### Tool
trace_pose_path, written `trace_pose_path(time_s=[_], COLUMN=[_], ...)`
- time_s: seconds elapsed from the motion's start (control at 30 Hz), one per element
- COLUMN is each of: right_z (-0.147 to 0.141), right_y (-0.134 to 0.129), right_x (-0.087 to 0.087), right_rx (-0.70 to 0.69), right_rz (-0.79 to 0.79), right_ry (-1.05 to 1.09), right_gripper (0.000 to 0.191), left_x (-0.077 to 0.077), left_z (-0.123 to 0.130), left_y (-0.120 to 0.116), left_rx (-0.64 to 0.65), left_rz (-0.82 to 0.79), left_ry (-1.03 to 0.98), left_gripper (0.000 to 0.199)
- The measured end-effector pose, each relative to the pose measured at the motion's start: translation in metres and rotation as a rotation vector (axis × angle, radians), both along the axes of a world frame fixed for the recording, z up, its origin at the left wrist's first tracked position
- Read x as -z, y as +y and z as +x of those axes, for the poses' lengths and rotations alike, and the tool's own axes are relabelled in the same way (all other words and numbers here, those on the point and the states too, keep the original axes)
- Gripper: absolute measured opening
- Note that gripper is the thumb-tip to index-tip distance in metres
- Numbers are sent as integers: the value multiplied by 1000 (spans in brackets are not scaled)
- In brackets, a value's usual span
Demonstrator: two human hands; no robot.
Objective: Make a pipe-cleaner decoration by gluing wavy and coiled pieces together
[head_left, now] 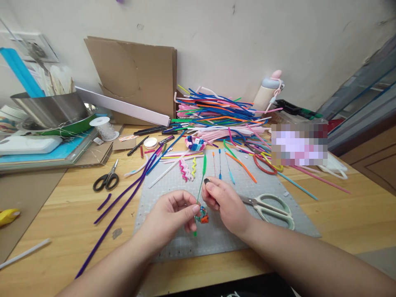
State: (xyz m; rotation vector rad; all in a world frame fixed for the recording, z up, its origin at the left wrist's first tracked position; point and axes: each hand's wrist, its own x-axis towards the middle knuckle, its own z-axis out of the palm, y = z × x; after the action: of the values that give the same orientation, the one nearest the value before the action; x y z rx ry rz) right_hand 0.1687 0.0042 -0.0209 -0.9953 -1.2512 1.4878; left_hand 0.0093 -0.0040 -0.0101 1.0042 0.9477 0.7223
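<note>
Between thumb and fingers, my left hand pinches a thin green stem with a fuzzy green tip at its top and a small green end below. Just right of those fingertips is a small multicolored piece, orange at its lower part; what supports it is unclear. My right hand is curled closed beside the stem, with a small black tip showing at the thumb; the rest of that object is hidden. Both hands are over the grey cutting mat.
Green-handled scissors lie right of my right hand, black scissors at the left. Purple pipe cleaners run along the mat's left side. Behind are a colorful pipe cleaner pile, cardboard, a metal pot and a bottle.
</note>
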Motion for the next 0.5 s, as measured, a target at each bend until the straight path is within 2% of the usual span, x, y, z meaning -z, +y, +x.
trace_pose_path(time_s=[0.5], right_z=[2], right_y=[-1], right_x=[3], right_rx=[-38], right_rz=[33], right_ry=[-32], right_gripper=[29], left_x=[0], left_z=[0], left_y=[0], left_rx=[10], left_rz=[8], left_ry=[7], left_gripper=[28])
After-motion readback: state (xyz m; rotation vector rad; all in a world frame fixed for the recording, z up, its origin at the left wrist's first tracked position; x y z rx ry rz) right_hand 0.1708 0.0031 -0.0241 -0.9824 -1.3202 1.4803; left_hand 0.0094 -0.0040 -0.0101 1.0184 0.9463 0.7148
